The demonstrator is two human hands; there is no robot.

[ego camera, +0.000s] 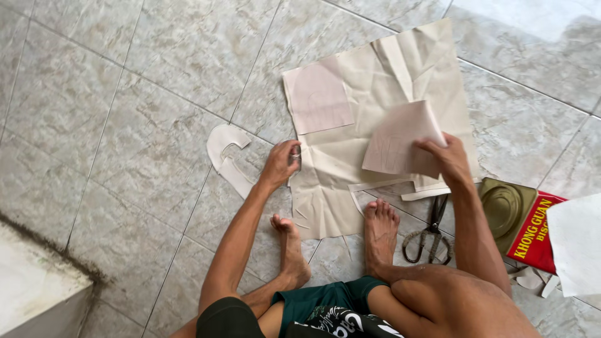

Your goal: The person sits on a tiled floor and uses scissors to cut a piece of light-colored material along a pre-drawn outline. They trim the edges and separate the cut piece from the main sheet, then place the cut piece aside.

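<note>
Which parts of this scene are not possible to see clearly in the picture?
- Head view: the small object in the left hand is too small to identify, mostly covered by the fingers.
- The cloth under the pattern piece in the right hand is hidden.
- The scissors blades pass under the forearm.
- The red tin is partly covered by white paper, cut by the right edge.

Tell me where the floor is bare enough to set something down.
Bare grey floor tiles lie left of the curved cream cut-out and above the white step. It is crowded around the creased beige cloth, both hands and the scissors beside the red tin.
</note>
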